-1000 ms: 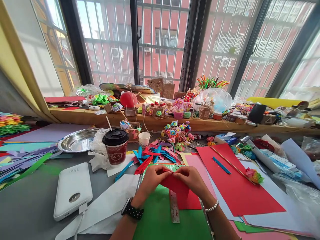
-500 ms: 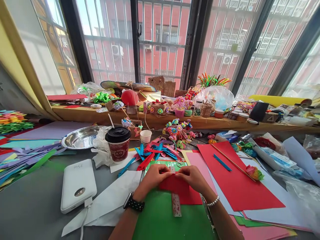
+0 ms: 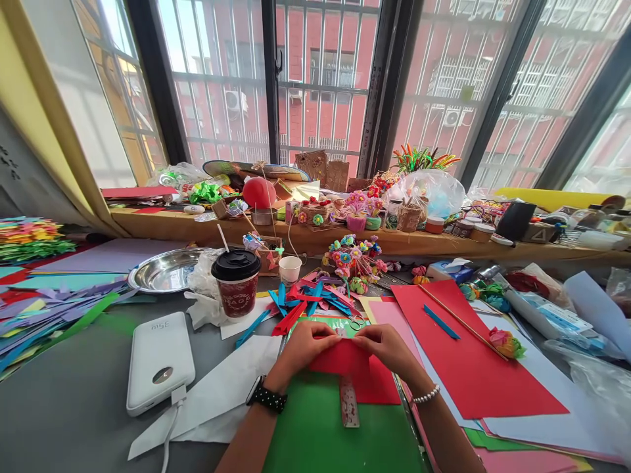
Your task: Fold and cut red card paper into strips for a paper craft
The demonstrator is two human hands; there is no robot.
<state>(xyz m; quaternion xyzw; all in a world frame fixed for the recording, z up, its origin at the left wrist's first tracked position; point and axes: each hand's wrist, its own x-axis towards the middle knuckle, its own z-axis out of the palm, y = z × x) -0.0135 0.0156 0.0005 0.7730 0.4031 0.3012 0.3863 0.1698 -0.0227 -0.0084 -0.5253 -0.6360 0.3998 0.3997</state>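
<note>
Left hand (image 3: 310, 347) and right hand (image 3: 389, 351) pinch the upper edge of the red paper (image 3: 340, 360) between them. Fold judged part-done: paper bent up, not yet pressed flat. Beneath: a slim patterned ruler (image 3: 350, 406), glossy green board (image 3: 310, 437). Narrow red and blue strips (image 3: 290, 318) lie beyond the left hand.

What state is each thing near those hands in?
Left hand: pinching red paper
Right hand: pinching it too
The red paper: held between both hands
Patterned strip: flat, partly covered
Dark red cup: upright, lidded
White cup: upright, lidless
Power bank: flat, cable attached
Metal dish: open side up
</note>
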